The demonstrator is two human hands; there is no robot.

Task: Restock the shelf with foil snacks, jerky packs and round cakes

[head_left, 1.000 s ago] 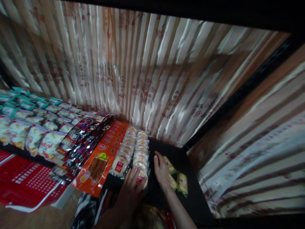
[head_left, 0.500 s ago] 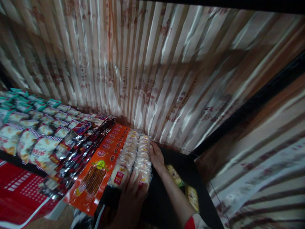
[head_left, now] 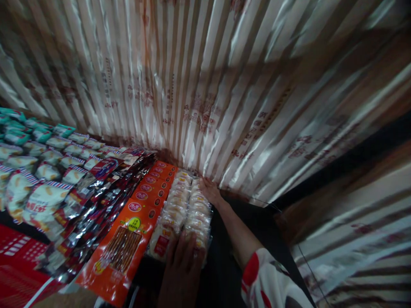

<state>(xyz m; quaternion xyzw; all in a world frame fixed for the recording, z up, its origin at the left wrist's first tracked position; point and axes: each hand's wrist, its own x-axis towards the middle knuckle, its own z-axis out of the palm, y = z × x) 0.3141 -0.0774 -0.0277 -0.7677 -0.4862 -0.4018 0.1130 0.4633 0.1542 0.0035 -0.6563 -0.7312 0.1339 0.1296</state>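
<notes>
Two rows of round, pale wrapped pastries (head_left: 178, 199) stand side by side on the black shelf (head_left: 253, 222). My left hand (head_left: 184, 254) lies against the near end of the rows, fingers stretched out and apart over the front packs. At the far end of the right-hand row, my right hand (head_left: 210, 191) rests its extended fingers on the back packs; its fingertips are partly hard to see. To the left of the pastries lie overlapping orange snack packets (head_left: 138, 226), the front one with a window showing brown sticks.
Dark red shiny packets (head_left: 105, 205), white snack bags (head_left: 48, 201) and teal bags (head_left: 41, 130) fill the shelf's left side. A red basket (head_left: 22, 261) is at lower left. Creased printed sheeting (head_left: 192, 85) hangs behind the shelf.
My right hand has slid forward along the right-hand row to its back end. My right sleeve and arm now cover the yellow packs seen before. My left hand stays at the front.
</notes>
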